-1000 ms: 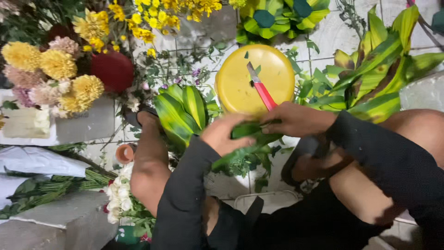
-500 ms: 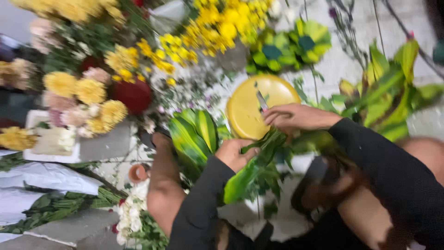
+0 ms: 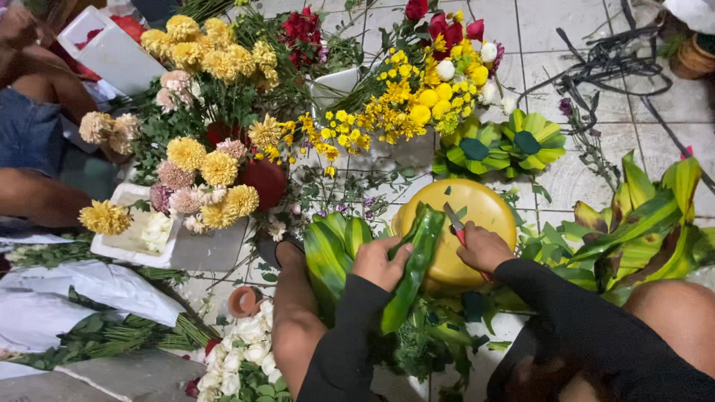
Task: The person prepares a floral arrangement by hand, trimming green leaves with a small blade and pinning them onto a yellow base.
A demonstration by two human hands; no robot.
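left hand (image 3: 378, 262) pinching a long green leaf (image 3: 412, 262) partway up, thumb over, fingers under. right hand (image 3: 482, 248) closed round a red-handled cutter (image 3: 456, 225), blade close beside the leaf's upper end. leaf slanting across the edge of an upturned yellow bowl (image 3: 477, 212), striped leaf fan (image 3: 333, 246) just left. likely light, limp, smooth and easily creased or torn; best held flat along the midrib, close to the cut, without squeezing hard.

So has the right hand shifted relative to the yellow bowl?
Yes. The right hand has moved from the floor below the yellow bowl up onto it.
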